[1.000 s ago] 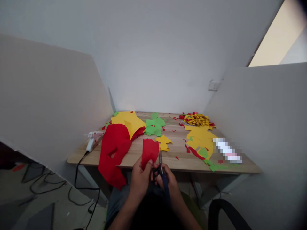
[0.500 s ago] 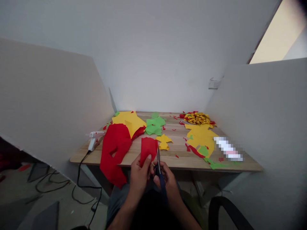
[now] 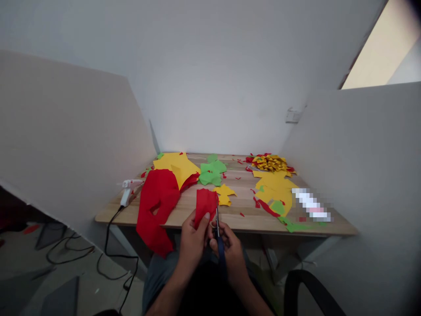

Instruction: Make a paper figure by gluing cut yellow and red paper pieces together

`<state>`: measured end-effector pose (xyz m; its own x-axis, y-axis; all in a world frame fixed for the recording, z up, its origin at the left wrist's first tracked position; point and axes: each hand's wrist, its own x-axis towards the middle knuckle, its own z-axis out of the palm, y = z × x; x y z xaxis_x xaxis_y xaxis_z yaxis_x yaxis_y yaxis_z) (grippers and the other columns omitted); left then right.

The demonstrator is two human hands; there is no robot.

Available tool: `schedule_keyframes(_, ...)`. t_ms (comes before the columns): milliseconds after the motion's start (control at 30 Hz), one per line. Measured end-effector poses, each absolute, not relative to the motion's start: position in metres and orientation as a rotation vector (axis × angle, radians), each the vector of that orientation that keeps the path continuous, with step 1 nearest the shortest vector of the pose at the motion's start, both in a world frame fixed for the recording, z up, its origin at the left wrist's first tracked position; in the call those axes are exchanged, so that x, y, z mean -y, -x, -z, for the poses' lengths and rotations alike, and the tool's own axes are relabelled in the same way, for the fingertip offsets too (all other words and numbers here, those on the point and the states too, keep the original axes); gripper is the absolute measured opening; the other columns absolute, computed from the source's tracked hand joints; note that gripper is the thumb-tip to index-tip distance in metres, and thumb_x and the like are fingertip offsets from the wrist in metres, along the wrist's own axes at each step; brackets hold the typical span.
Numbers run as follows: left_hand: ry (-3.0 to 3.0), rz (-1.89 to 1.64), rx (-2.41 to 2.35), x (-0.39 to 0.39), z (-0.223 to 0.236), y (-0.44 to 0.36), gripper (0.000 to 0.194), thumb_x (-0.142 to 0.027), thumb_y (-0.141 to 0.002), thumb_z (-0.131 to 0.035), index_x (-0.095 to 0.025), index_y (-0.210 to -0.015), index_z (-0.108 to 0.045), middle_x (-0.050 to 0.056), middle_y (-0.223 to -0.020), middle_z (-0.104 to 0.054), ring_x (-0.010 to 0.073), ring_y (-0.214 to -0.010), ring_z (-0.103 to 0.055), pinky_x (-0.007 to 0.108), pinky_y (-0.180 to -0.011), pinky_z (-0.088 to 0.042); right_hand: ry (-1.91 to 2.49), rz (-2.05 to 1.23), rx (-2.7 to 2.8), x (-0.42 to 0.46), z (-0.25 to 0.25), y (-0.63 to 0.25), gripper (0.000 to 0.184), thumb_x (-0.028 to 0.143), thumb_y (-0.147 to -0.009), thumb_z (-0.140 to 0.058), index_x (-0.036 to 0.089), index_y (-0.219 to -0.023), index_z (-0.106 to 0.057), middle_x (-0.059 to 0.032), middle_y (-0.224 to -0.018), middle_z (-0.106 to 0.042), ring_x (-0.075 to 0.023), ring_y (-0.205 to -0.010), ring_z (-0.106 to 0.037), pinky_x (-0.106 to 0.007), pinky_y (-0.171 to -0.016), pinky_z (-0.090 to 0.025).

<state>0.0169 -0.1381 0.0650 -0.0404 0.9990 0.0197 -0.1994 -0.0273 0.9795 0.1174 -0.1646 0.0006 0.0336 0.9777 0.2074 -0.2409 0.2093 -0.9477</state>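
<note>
My left hand point(image 3: 192, 239) pinches a small red paper piece point(image 3: 205, 204) upright in front of the wooden table's near edge point(image 3: 250, 226). My right hand point(image 3: 232, 248) grips blue-handled scissors point(image 3: 218, 232); their blades point up along the paper's right edge. Both hands are close together above my lap. A large red sheet point(image 3: 156, 206) with a hole cut in it hangs over the table's front-left edge.
Yellow sheets point(image 3: 176, 164), green scraps point(image 3: 212, 172), a yellow cut-out point(image 3: 224, 194) and a pile of small yellow and red pieces point(image 3: 271, 163) lie on the table. A white glue gun point(image 3: 126, 191) with a black cord sits at the left. White partitions flank the desk. A black chair arm point(image 3: 312, 289) is lower right.
The hands, paper and scissors stay nearly in place; the paper has shifted slightly and the scissor blades sit lower against its right edge.
</note>
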Motion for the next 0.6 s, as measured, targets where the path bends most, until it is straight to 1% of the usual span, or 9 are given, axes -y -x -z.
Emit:
schedule_keyframes(100, -1.077, -1.330, -1.051, 0.137, -0.068, -0.022, 0.039, -0.052, -0.072, -0.070, -0.018, -0.065, -0.052, -0.006, -0.040, -0.049, 0.0066, -0.031, -0.036, 0.018, -0.033, -0.027, 0.883, -1.133, 1.099, 0.165, 0.000, -0.121, 0.043, 0.030, -0.074, -0.077, 0.021, -0.113, -0.063, -0.0043, -0.092, -0.070, -0.0175, -0.077, -0.065, -0.027, -0.071, -0.053)
schedule_keyframes(300, -1.112, -1.299, -1.012, 0.135, -0.066, -0.032, 0.037, -0.051, -0.076, -0.067, -0.018, -0.068, -0.051, -0.008, -0.042, -0.048, 0.0055, -0.032, -0.035, 0.017, -0.034, -0.026, 0.952, -1.086, 1.049, 0.167, -0.001, -0.131, 0.041, 0.032, -0.073, -0.078, 0.021, -0.110, -0.063, -0.0016, -0.085, -0.068, -0.0139, -0.067, -0.060, -0.024, -0.065, -0.050)
schedule_keyframes(467, -1.140, -1.265, -1.002, 0.132, -0.060, -0.036, 0.037, -0.051, -0.077, -0.066, -0.018, -0.069, -0.051, -0.007, -0.043, -0.049, 0.0052, -0.032, -0.035, 0.016, -0.034, -0.027, 1.020, -1.078, 0.992, 0.169, -0.002, -0.137, 0.043, 0.035, -0.071, -0.078, 0.021, -0.109, -0.064, 0.0021, -0.073, -0.063, -0.0114, -0.055, -0.051, -0.022, -0.052, -0.044)
schedule_keyframes(533, -1.142, -1.258, -1.001, 0.131, -0.059, -0.036, 0.038, -0.052, -0.076, -0.066, -0.018, -0.069, -0.051, -0.007, -0.042, -0.049, 0.0053, -0.032, -0.035, 0.016, -0.034, -0.027, 1.026, -1.091, 0.991, 0.169, -0.003, -0.138, 0.041, 0.034, -0.072, -0.077, 0.021, -0.109, -0.064, 0.0030, -0.071, -0.062, -0.0113, -0.055, -0.050, -0.021, -0.051, -0.042)
schedule_keyframes(600, -1.133, -1.256, -1.004, 0.131, -0.058, -0.035, 0.039, -0.053, -0.075, -0.067, -0.018, -0.068, -0.051, -0.007, -0.042, -0.049, 0.0054, -0.032, -0.035, 0.017, -0.034, -0.027, 1.032, -1.109, 0.997, 0.169, -0.003, -0.138, 0.040, 0.034, -0.073, -0.077, 0.022, -0.109, -0.063, 0.0026, -0.073, -0.062, -0.0123, -0.058, -0.052, -0.022, -0.053, -0.042)
